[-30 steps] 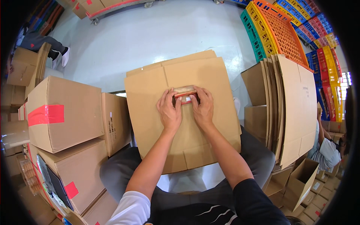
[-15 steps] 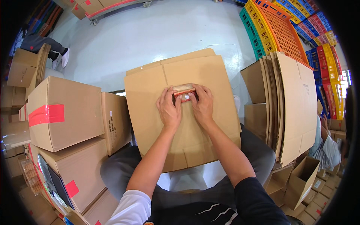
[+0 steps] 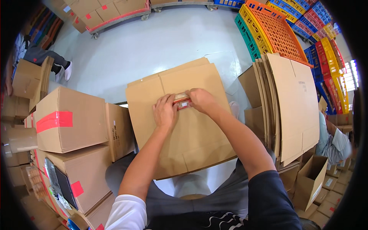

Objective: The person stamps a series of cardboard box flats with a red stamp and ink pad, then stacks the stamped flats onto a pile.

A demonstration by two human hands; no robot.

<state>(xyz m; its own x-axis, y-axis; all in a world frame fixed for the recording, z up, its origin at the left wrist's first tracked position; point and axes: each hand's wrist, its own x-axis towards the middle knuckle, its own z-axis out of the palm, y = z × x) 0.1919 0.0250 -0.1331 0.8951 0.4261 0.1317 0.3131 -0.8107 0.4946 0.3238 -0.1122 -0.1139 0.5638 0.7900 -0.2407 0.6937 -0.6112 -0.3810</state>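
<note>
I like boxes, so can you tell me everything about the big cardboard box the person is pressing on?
The cardboard box is plain brown and looks like corrugated board. It lies across the person's lap, its broad face up, flaps meeting in a seam down the middle. The left hand and right hand press on that seam, holding a small tape roll between them. Other boxes stand to its left and flat cardboard sheets to its right.

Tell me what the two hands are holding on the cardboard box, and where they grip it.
Both the left hand and right hand pinch a tape dispenser by its ends, pressed on the cardboard box.
</note>
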